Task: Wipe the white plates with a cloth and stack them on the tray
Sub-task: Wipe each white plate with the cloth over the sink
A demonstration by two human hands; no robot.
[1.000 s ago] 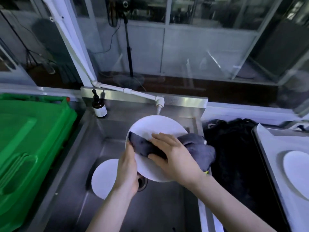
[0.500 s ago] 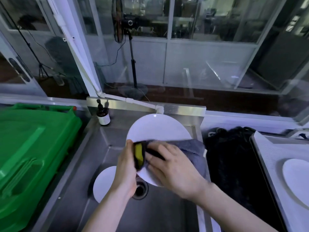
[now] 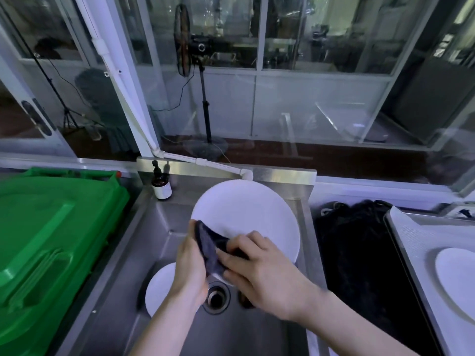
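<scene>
Over the steel sink (image 3: pixel 128 273) I hold a white plate (image 3: pixel 246 211) tilted up. My left hand (image 3: pixel 190 268) grips its lower left rim. My right hand (image 3: pixel 267 273) pinches a dark grey cloth (image 3: pixel 210 245) bunched against the plate's lower part. A second white plate (image 3: pixel 159 289) lies flat in the sink basin, partly hidden by my left forearm. At the far right, another white plate (image 3: pixel 455 276) lies on a pale tray (image 3: pixel 421 232).
A green bin lid (image 3: pixel 51 242) fills the left side. A brown pump bottle (image 3: pixel 161 186) stands at the sink's back left corner. A white tap pipe (image 3: pixel 218 167) ends above the plate. The drain (image 3: pixel 216 298) sits below my hands. A black mat (image 3: pixel 359 258) lies between sink and tray.
The cloth, earlier spread across the plate to the right, is now bunched at the plate's lower left. My right hand has moved down and left. The view has tilted upward.
</scene>
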